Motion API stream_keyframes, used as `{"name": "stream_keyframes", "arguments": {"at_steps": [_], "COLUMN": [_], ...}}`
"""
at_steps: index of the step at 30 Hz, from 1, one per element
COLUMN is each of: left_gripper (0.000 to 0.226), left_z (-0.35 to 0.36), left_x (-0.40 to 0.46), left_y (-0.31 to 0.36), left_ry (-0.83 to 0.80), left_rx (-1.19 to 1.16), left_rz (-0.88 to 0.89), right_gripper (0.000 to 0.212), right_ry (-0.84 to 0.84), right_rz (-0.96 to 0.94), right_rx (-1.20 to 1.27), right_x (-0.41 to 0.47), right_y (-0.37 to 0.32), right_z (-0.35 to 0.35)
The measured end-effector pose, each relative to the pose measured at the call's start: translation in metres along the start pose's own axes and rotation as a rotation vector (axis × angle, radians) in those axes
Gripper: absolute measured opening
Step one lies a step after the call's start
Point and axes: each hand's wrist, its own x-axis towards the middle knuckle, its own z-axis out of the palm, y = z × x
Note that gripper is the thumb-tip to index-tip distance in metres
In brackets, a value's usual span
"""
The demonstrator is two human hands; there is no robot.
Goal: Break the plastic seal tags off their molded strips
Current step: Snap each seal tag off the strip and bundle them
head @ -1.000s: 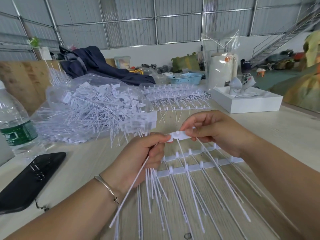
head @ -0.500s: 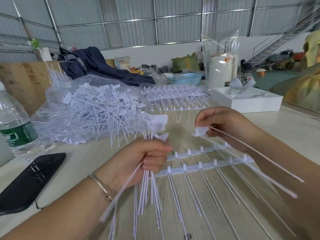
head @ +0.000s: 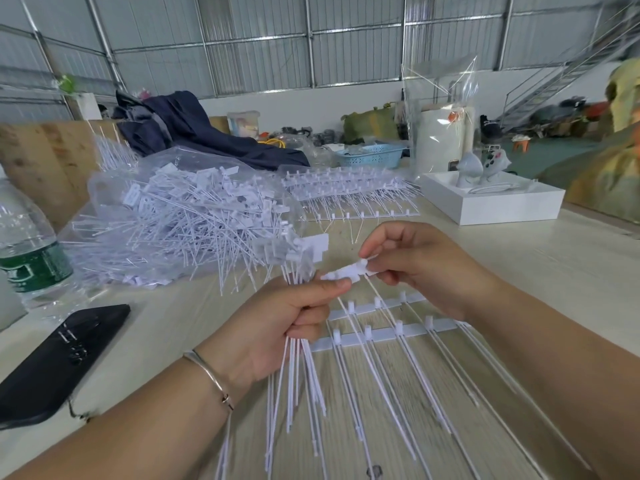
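Both hands' fingers pinching one seal tag (head: pixel 349 270), left hand (head: pixel 277 327) gripping bundle (head: pixel 298 368), bagged tags (head: pixel 180 220)

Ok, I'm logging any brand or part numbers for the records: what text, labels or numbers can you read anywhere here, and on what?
None can be read.
Green label on the clear plastic water bottle: pale marks show, too blurred to read.
White plastic seal tags in the clear bag: no legible print.
Black phone lying on the table: no readable text.
White tray: no marking seen.
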Motion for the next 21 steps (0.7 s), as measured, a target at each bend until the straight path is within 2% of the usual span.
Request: {"name": "stream_keyframes", "arguments": {"at_steps": [5, 11, 14, 16, 19, 21], "left_gripper": [0.029, 0.033, 0.03, 0.024, 0.047, 0.055], "left_z": [-0.006, -0.008, -0.005, -0.002, 0.002, 0.003], "left_x": [0.002, 0.001, -0.001, -0.002, -0.003, -0.004], "left_y": [0.001, 0.001, -0.001, -0.002, -0.003, -0.003], "left_ry": [0.1, -0.058, -0.186, -0.279, -0.325, -0.35], "left_rx": [-0.121, -0.288, -0.339, -0.342, -0.344, -0.337], "left_rz": [0.021, -0.013, -0.026, -0.016, -0.077, -0.098], "right_gripper": [0.015, 0.014, 0.015, 0.022, 0.035, 0.057], "right_ry": [-0.02, -0.147, -0.21, -0.24, -0.295, -0.296], "right_rz": [-0.002, 0.029, 0.044, 0.063, 0.097, 0.103], "right_rx": [0.044, 0.11, 0.118, 0.104, 0.075, 0.097], "right_x": [0.001, -0.001, -0.002, -0.002, -0.004, -0.005], "right_y": [0.003, 0.004, 0.005, 0.008, 0.011, 0.014], "right_z": [-0.006, -0.007, -0.003, -0.001, 0.005, 0.009]}}
